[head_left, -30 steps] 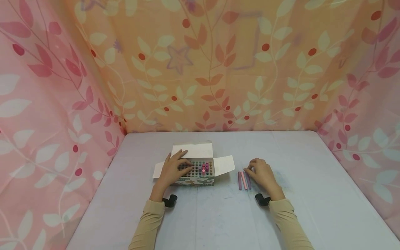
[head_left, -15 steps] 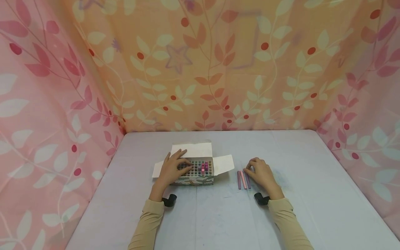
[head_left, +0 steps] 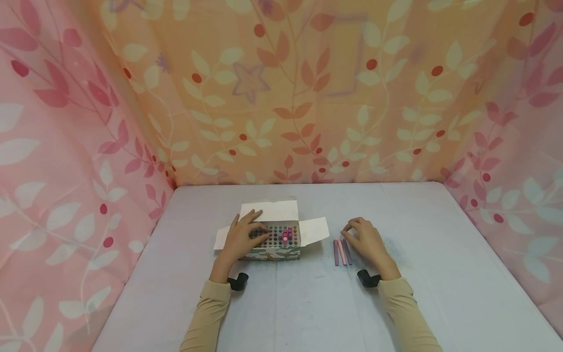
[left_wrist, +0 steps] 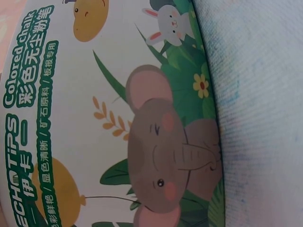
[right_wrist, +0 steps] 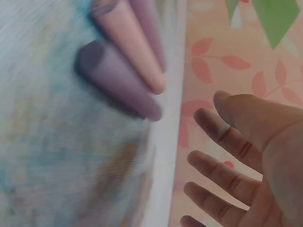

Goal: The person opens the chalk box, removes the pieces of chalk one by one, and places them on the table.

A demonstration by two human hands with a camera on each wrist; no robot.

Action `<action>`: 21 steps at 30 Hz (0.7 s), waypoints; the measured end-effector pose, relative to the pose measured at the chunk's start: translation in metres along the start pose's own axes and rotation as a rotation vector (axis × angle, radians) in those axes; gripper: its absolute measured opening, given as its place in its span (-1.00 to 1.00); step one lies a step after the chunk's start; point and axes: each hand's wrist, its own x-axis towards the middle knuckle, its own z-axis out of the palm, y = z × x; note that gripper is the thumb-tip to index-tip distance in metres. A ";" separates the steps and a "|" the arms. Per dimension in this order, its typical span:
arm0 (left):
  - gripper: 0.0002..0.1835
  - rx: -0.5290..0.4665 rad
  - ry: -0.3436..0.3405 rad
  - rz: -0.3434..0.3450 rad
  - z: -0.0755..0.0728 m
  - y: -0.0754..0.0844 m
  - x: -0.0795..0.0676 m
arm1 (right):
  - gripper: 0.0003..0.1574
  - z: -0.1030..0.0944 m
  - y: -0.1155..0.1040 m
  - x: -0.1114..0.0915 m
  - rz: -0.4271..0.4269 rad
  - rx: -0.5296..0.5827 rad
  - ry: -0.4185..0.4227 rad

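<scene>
In the head view, my left hand (head_left: 242,239) rests over the left part of an open chalk box (head_left: 272,253), thumb and index finger above its holed insert. Several pink and purple chalk sticks (head_left: 286,235) poke up from the insert's right part. The left wrist view shows only the printed box side (left_wrist: 156,142), with "Colored chalk" on it. My right hand (head_left: 365,239) hovers just beyond the far ends of three loose sticks: a mauve chalk (head_left: 336,253), a pink chalk (head_left: 341,253) and a dull purple chalk (right_wrist: 118,80). Nothing shows between its thumb and fingers.
The box's white back flap (head_left: 270,211) and right flap (head_left: 314,231) are folded out, as is a left flap (head_left: 221,238). A whitish covered table (head_left: 299,308) carries everything. Patterned curtains (head_left: 281,98) enclose its back and sides.
My right hand has lifted slightly and drawn back from the loose chalk sticks, uncovering more of the purple one. The left hand has stayed on the box.
</scene>
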 end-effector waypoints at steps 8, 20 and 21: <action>-0.85 -0.002 0.006 0.006 0.000 -0.002 0.000 | -0.84 -0.008 -0.015 0.005 -0.027 0.090 0.046; -0.86 0.005 0.007 0.007 0.000 -0.001 0.000 | -0.89 -0.006 -0.040 0.015 -0.130 0.137 0.171; -0.87 0.003 0.006 0.005 0.000 0.000 0.000 | -0.89 -0.006 -0.042 0.016 -0.140 0.140 0.178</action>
